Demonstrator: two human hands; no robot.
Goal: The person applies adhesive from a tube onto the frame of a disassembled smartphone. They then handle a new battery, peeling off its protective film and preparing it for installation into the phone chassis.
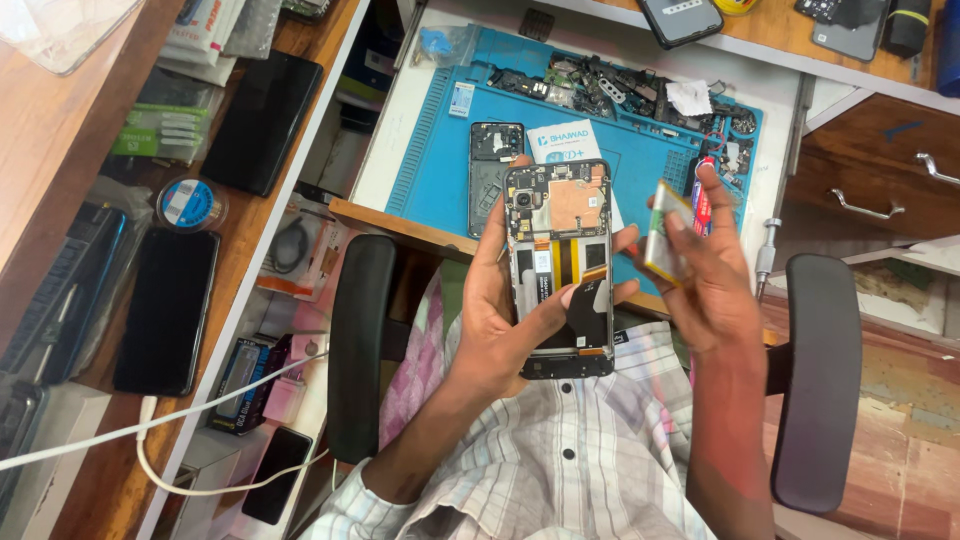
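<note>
Now left hand (497,310) fingers wrapped round opened black phone (558,262); at three o'clock, right hand (706,270) pinching flat yellow-edged battery (662,232).

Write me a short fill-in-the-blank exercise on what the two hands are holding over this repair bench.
1. The left hand holds an opened phone with its back cover ____.
2. The right hand holds a flat, yellow-edged battery to the ____ of the phone.
3. On the desk beyond the hands lies a work mat coloured ____.
4. A second opened phone lies on the ____.

Missing words: off; right; blue; mat
</note>
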